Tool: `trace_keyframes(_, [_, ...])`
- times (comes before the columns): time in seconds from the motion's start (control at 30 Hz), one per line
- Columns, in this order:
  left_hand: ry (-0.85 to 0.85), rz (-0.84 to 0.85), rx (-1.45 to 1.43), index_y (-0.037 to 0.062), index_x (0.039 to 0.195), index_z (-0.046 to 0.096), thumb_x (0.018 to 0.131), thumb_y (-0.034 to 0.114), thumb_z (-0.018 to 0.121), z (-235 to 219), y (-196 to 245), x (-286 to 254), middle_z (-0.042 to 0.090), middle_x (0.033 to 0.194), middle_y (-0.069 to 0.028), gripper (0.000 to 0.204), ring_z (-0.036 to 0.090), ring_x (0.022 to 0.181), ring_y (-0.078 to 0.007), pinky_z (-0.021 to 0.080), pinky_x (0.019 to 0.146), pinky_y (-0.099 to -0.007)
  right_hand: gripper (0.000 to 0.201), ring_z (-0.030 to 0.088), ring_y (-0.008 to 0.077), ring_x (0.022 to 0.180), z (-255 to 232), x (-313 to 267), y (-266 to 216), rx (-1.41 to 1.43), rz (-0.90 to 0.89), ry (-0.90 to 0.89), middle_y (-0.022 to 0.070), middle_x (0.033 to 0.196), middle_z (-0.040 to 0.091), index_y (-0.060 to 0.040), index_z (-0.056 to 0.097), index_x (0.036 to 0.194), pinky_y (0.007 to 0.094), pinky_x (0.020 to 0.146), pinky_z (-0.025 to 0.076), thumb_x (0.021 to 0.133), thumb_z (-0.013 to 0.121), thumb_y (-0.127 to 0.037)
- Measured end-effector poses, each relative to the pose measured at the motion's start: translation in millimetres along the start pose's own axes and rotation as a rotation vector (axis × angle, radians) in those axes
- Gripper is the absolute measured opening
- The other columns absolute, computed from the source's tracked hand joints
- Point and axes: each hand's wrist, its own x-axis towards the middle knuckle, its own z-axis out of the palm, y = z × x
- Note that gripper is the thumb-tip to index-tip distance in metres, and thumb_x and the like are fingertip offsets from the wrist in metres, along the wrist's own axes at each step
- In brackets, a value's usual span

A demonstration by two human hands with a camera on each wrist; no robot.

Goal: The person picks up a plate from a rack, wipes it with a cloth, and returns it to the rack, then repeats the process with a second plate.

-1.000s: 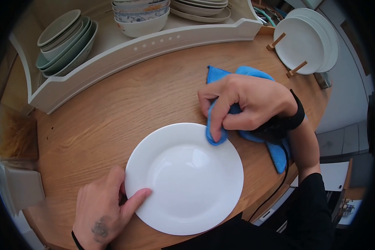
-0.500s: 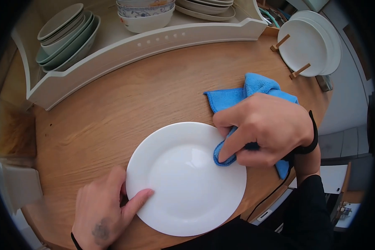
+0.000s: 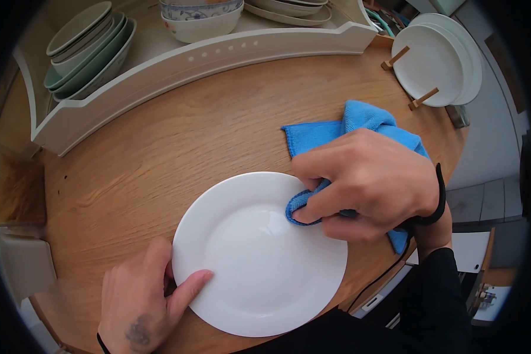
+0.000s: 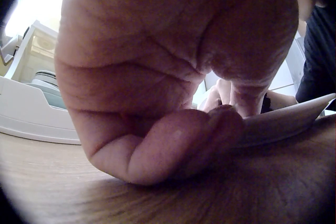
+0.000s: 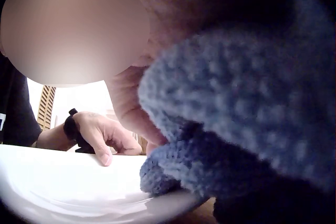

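Note:
A white plate [image 3: 259, 265] lies on the wooden table, with its near side close to the table's front edge. My left hand [image 3: 144, 298] grips its left rim, thumb on top; in the left wrist view the curled fingers of that hand [image 4: 168, 92] are low by the tabletop at the rim. My right hand [image 3: 374, 183] holds a blue cloth [image 3: 312, 138] and presses a fold of it on the plate's upper right part. Up close in the right wrist view, the cloth [image 5: 236, 98] touches the plate [image 5: 68, 187] near its rim.
Behind the plate stands a white shelf [image 3: 218, 50] with stacked bowls [image 3: 91, 53] and plates. At the back right, white plates [image 3: 428, 65] stand upright in a wooden rack [image 3: 422, 99]. A pale container [image 3: 26, 265] is at the left, and a black cable [image 3: 380, 280] hangs from my right wrist.
My right hand first moved down and right with the cloth, from the plate's upper rim onto its right side, then slightly left and up. The left hand keeps its grip.

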Motion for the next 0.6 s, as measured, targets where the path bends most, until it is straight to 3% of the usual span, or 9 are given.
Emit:
trace_keyframes(0.07, [-0.002, 0.005, -0.006, 0.0034, 0.078, 0.054, 0.080, 0.039, 0.085, 0, 0, 0, 0.054, 0.059, -0.0115, 0.047, 0.051, 0.049, -0.0276, 0.040, 0.049, -0.0369, 0.028, 0.065, 0.0267, 0.070, 4, 1, 1, 0.007, -0.004, 0.001, 0.0095, 0.091, 0.061, -0.0093, 0.079, 0.096, 0.0370, 0.057, 0.050, 0.068, 0.077, -0.007])
trace_keyframes(0.17, [-0.029, -0.037, -0.018, 0.0032, 0.078, 0.055, 0.080, 0.040, 0.085, -3, 3, 1, 0.053, 0.058, -0.0115, 0.047, 0.051, 0.050, -0.0276, 0.039, 0.049, -0.0370, 0.030, 0.064, 0.0260, 0.071, 16, 7, 6, -0.066, -0.071, 0.152, 0.0088, 0.091, 0.060, -0.0096, 0.078, 0.100, 0.0367, 0.057, 0.050, 0.070, 0.078, -0.008])
trace_keyframes(0.23, [-0.031, -0.031, -0.022, 0.0032, 0.079, 0.055, 0.081, 0.040, 0.085, -3, 3, 2, 0.053, 0.058, -0.0114, 0.047, 0.051, 0.050, -0.0275, 0.039, 0.050, -0.0370, 0.023, 0.065, 0.0292, 0.075, 25, 12, 4, -0.098, -0.093, 0.212, 0.0097, 0.089, 0.057, -0.0059, 0.075, 0.095, 0.0419, 0.058, 0.050, 0.073, 0.077, -0.012])
trace_keyframes(0.37, [-0.032, -0.038, -0.019, 0.0032, 0.079, 0.055, 0.081, 0.040, 0.085, -3, 1, 1, 0.054, 0.059, -0.0112, 0.048, 0.052, 0.050, -0.0275, 0.040, 0.050, -0.0371, 0.030, 0.064, 0.0287, 0.075, 26, 14, -5, -0.149, -0.098, 0.204, 0.0099, 0.088, 0.054, -0.0060, 0.075, 0.102, 0.0414, 0.059, 0.051, 0.072, 0.079, -0.013])
trace_keyframes(0.43, [-0.008, -0.004, -0.007, 0.0031, 0.079, 0.055, 0.080, 0.040, 0.085, -1, -1, 1, 0.054, 0.059, -0.0111, 0.047, 0.053, 0.051, -0.0276, 0.040, 0.050, -0.0373, 0.018, 0.061, 0.0288, 0.068, 23, 12, -9, -0.097, -0.038, 0.182, 0.0098, 0.083, 0.054, -0.0038, 0.073, 0.088, 0.0411, 0.056, 0.049, 0.072, 0.076, -0.013])
trace_keyframes(0.6, [-0.007, -0.005, -0.004, 0.0032, 0.080, 0.055, 0.080, 0.039, 0.085, -1, 0, 1, 0.054, 0.059, -0.0109, 0.047, 0.053, 0.051, -0.0275, 0.041, 0.050, -0.0375, 0.022, 0.057, 0.0227, 0.063, 15, 8, -4, -0.107, -0.020, 0.092, 0.0055, 0.079, 0.050, -0.0077, 0.073, 0.084, 0.0384, 0.050, 0.043, 0.063, 0.080, -0.011])
